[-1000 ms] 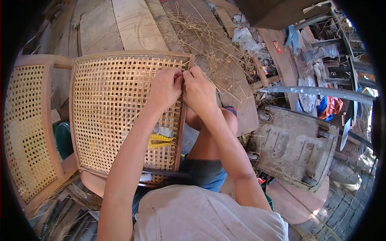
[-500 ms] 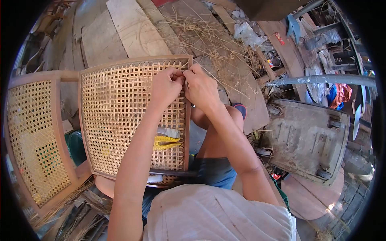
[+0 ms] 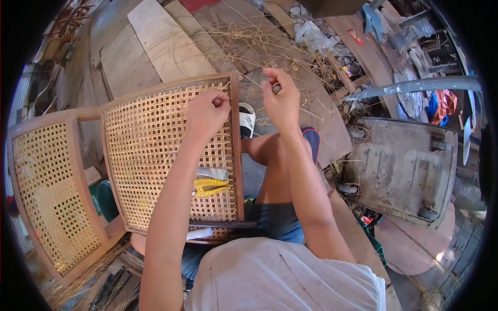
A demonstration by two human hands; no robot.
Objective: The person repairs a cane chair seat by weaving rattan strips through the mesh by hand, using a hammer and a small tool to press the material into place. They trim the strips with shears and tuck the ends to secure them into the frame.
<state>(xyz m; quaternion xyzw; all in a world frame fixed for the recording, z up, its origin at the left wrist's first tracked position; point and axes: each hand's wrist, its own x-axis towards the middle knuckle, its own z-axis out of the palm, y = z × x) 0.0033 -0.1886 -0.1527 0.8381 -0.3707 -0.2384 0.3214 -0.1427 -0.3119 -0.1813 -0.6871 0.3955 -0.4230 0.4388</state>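
A wooden frame (image 3: 235, 150) with a woven cane panel (image 3: 150, 150) rests in front of me, over my lap. My left hand (image 3: 209, 111) is at the panel's upper right, fingers pinched together over the weave; whatever they grip is hidden. Off the frame's right edge, my right hand (image 3: 282, 101) is raised with its fingers curled round a small greyish thing that I cannot make out. A yellow ridged tool (image 3: 212, 187) lies on the lower right of the cane, below a clear plastic piece (image 3: 213, 173). Near the lower rail is a white roll-like object (image 3: 200, 234).
A second, finer cane panel (image 3: 52, 192) joins the frame at left. Loose cane strands (image 3: 259, 39) litter the floor beyond, beside flat wooden boards (image 3: 161, 41). At right are a grey wheeled base (image 3: 397, 168) and a metal pipe (image 3: 415, 87). A sandaled foot (image 3: 247, 120) shows beyond the frame.
My right hand has moved away from the left, up and to the right, off the frame's edge. The left hand stays over the weave, and the frame has shifted slightly left in view.
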